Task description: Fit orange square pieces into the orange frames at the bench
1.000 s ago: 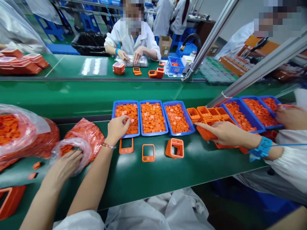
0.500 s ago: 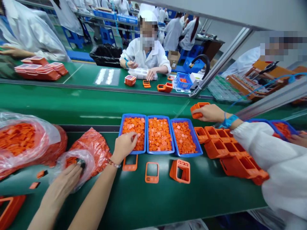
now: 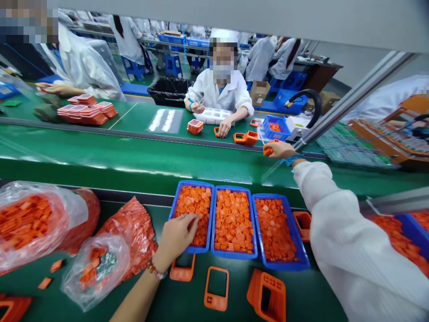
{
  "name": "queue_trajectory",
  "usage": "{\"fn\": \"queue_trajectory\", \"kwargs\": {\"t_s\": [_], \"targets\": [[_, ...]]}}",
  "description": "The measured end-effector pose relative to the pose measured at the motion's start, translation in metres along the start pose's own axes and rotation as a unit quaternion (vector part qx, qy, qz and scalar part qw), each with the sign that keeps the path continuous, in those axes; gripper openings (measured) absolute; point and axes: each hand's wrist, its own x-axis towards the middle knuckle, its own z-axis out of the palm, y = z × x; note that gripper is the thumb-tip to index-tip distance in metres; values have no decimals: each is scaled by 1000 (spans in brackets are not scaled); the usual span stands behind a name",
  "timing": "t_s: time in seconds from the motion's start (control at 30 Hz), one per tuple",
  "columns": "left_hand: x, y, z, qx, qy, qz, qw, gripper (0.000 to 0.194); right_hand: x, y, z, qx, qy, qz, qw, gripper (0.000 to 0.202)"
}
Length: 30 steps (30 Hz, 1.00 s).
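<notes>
Single orange frame (image 3: 216, 302): flat on the green table (image 3: 182, 304). Stacked frames (image 3: 273, 282): right of it, tilted. Left hand (image 3: 179, 235), bracelet (image 3: 155, 269): fingertips together above the near left corner of the left blue tray (image 3: 196, 183); any piece between them, cannot tell. Middle tray (image 3: 233, 256), right tray (image 3: 286, 267): alongside, holding orange pieces (image 3: 233, 219). Sleeved hand (image 3: 281, 150), blue wristband (image 3: 293, 159): fingers clamped on orange frames (image 3: 267, 150), at the far table's (image 3: 136, 127) near edge.
</notes>
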Motion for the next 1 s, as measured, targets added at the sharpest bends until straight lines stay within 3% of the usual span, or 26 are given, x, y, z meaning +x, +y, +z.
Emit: {"fn": "queue_trajectory", "kwargs": {"t_s": [0.13,0.27,0.4,0.5,0.67,1.0], "targets": [[-1,-2,3,8,21,17,1000,22,35,6,-5,15,19,31,999,43],[-1,-1,3,1,36,36,999,21,61,7,-28,32,80,56,995,46],[-2,-1,4,-3,48,44,998,21,88,-17,-55,57,164,22,985,47],[-2,-1,5,-2,55,47,997,21,102,-42,-65,57,181,-18,982,48],[-1,0,4,-3,48,43,998,19,112,-66,-65,74,195,-52,977,46],[-2,0,5,4,44,39,998,19,110,-79,-73,64,188,-69,978,47]]}}
